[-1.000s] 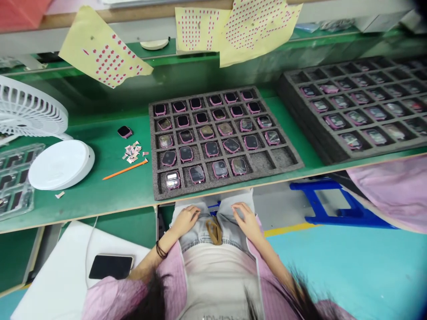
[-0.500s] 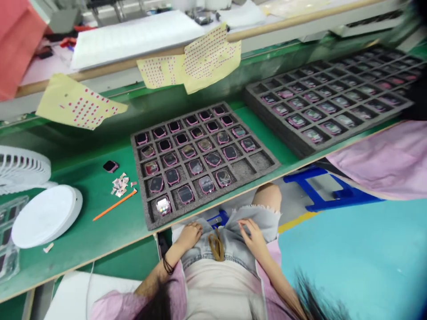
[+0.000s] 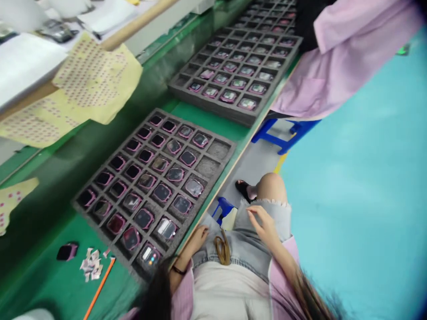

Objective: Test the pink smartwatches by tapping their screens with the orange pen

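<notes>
My left hand [image 3: 199,238] lies on my left thigh close to the bench edge, its fingers resting loosely with nothing seen in them. On my right thigh rests my right hand [image 3: 265,222], thumb and fingers apart and nothing held. Nearest to my left hand, on the green bench, is a dark foam tray [image 3: 208,166] of pink-framed smartwatches. Most have dark screens; one watch [image 3: 149,255] at the near corner is lit, and two cells at the right are empty. A single watch [image 3: 67,252] lies outside the tray at the left.
Small paper scraps [image 3: 91,265] and an orange stick [image 3: 100,289] lie left of the tray. Beyond stands a second foam tray [image 3: 213,103] of watches, beside a person in a pink garment [image 3: 320,84]. Yellow dotted sheets [image 3: 96,80] hang from the shelf. A blue stool [image 3: 283,138] is at right.
The view has swung to the right and tilted, so the trays appear further left and the fan has left the frame. Both hands stay on my thighs.
</notes>
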The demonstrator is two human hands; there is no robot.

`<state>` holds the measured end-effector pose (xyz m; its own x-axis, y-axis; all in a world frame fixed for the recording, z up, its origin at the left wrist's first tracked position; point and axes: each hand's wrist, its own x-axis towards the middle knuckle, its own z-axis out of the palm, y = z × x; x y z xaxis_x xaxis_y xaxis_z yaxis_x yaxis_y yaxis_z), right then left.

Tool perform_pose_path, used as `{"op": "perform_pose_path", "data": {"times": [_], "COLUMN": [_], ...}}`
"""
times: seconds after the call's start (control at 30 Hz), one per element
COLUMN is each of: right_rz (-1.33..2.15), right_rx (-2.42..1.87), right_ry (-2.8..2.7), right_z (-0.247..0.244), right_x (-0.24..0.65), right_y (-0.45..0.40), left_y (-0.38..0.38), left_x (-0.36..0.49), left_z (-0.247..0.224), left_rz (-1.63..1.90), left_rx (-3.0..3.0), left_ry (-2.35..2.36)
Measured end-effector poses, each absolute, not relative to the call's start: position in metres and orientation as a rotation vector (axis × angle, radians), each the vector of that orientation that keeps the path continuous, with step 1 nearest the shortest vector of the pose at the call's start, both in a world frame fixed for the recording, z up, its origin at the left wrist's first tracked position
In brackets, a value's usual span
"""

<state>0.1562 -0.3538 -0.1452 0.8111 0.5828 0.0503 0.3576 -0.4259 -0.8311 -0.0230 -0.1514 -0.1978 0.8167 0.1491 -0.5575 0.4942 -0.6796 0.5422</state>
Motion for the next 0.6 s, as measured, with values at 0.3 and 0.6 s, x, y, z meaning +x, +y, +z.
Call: {"op": "perform_pose_path", "data": {"times": [0.3,0.6], "right_rz": [0.345,0.372], "right_rx": [-1.804,-1.811], "right_ry": [-0.261,-0.029], "right_z": [-0.109,-0.154], "right_x": [0.177,0.223], "right_y": [-0.405,-0.49], "left_y": [-0.156,-0.211], "left_x": [0.011,0.067], "left_z": [-0.212,-0.223], "left_rz": [-0.618,-0.69], "left_rx": [2.359,2.406], "left_ry": [0.378,0.391]}}
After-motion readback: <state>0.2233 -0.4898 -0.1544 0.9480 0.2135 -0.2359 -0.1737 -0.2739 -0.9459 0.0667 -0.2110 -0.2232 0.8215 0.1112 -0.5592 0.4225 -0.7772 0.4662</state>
